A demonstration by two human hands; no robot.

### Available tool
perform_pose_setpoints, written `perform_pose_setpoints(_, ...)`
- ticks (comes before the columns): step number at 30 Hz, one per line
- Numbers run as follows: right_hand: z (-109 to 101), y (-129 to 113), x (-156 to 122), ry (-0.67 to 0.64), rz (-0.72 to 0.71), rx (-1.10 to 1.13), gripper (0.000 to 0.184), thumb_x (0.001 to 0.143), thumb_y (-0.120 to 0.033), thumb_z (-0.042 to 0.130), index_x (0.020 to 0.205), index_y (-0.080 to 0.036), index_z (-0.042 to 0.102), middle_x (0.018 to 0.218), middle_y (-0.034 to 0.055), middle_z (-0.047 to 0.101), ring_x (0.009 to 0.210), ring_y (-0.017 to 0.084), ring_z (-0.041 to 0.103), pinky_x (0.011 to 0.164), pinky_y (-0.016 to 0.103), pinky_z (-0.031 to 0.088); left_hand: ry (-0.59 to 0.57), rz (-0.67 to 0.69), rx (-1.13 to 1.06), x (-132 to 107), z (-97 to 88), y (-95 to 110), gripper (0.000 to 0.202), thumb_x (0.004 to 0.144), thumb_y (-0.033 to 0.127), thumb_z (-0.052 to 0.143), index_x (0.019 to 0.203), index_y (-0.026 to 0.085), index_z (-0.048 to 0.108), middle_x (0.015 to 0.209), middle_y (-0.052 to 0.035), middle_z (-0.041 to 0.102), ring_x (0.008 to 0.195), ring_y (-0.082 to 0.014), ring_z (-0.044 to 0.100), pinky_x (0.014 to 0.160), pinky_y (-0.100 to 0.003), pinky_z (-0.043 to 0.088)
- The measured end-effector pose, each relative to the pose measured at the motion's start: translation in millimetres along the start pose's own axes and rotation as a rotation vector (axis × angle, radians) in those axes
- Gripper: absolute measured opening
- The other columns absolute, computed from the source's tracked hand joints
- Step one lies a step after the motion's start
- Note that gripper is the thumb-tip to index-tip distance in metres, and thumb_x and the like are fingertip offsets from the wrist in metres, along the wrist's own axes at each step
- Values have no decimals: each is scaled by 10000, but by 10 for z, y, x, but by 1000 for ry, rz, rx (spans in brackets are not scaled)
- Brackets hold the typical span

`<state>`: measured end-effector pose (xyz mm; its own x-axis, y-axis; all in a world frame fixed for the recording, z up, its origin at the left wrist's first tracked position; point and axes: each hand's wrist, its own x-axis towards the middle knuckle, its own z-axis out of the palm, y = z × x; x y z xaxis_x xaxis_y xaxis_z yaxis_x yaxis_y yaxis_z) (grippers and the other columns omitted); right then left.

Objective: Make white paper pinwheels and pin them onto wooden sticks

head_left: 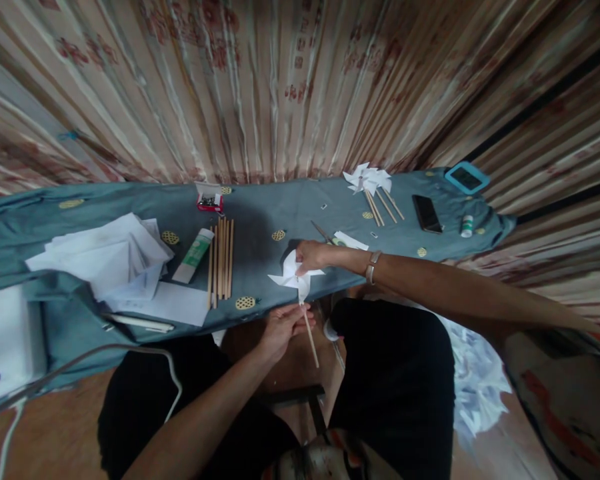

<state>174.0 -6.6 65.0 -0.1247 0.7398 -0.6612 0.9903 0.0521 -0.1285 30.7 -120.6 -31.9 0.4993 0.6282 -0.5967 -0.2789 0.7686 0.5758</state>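
A white paper pinwheel (291,272) is held over the near edge of the cloth-covered table. Its wooden stick (311,340) slants down past the edge toward my lap. My left hand (283,327) grips the stick just below the paper blades. From above, my right hand (308,257) presses its fingertips on the middle of the blades, and whatever lies under those fingers is hidden. Scissors (322,232) and white paper strips (351,240) lie just beyond my right wrist.
Left on the table (260,213) are stacked white paper (105,257), a green-white box (193,256), wooden sticks (221,257), a pen (139,323) and an opened red box (210,199) of small metal pieces. Finished pinwheels (367,178), a phone (427,213), a glue stick (467,226) and a blue-framed device (467,178) lie right.
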Motion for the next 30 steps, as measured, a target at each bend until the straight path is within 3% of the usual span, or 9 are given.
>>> perform_pose_setpoints(11, 23, -1, 40, 9, 36, 19, 329, 732, -292, 756, 1024, -144, 729, 1064, 85, 737, 926, 204, 676, 678, 211, 477, -32, 7, -8, 14, -5, -24, 325, 620, 345, 868, 780, 99, 730, 692, -68, 719, 598, -157, 685, 637, -267, 546)
perform_pose_setpoints(22, 59, 25, 76, 3, 22, 18, 299, 732, -261, 747, 993, -117, 733, 985, 84, 743, 841, 193, 672, 644, 229, 461, -56, 16, -41, 13, -9, -58, 422, 533, 410, 895, 744, 90, 721, 676, -60, 702, 579, -160, 668, 641, -296, 536)
perform_pose_setpoints(30, 50, -13, 67, 16, 17, -1, 270, 704, -258, 763, 940, -129, 735, 996, 91, 737, 875, 207, 677, 668, 233, 470, -74, 23, -68, 6, -1, -73, 399, 556, 392, 886, 747, 84, 719, 709, -67, 703, 605, -156, 663, 652, -297, 530)
